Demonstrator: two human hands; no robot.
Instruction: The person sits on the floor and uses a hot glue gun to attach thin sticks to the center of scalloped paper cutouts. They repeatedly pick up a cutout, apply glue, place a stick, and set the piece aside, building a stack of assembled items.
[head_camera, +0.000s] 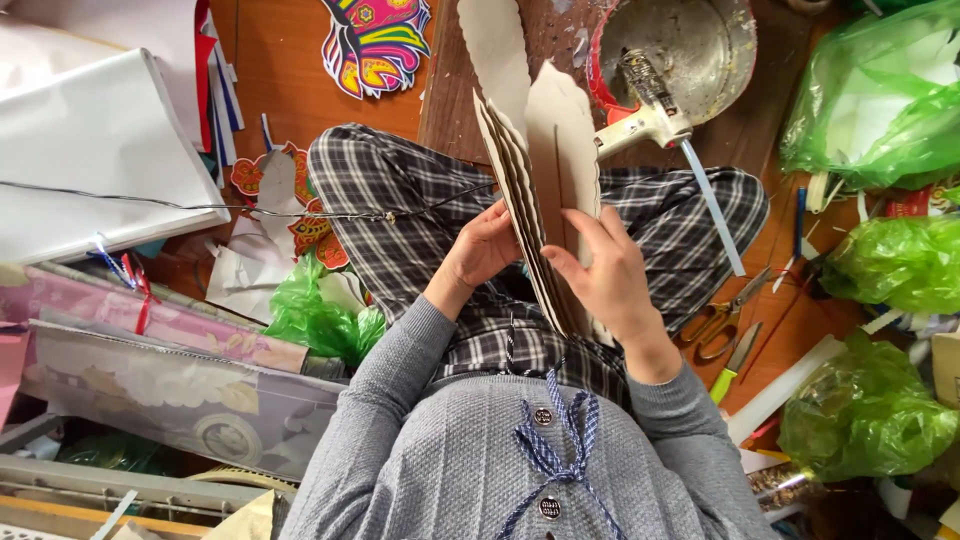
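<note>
A stack of beige cardboard cut-outs (548, 170) with scalloped edges stands on edge over the lap, its leaves fanned slightly apart. The lower end sits between the fingers of both hands, left fingers against its left face, right fingers spread across the front leaf.

left hand's fingers (497, 232) hidden behind cardboard stack (548, 170), stack's top cut off

1. Orange-brown wooden floor (290, 70), evenly lit, crowded.
2. White sheets (90, 150) at left edge, floral rolls (160, 390) beneath.
3. Green bags (880, 100) along right edge.
4. Metal basin (690, 45) at top edge.
</note>
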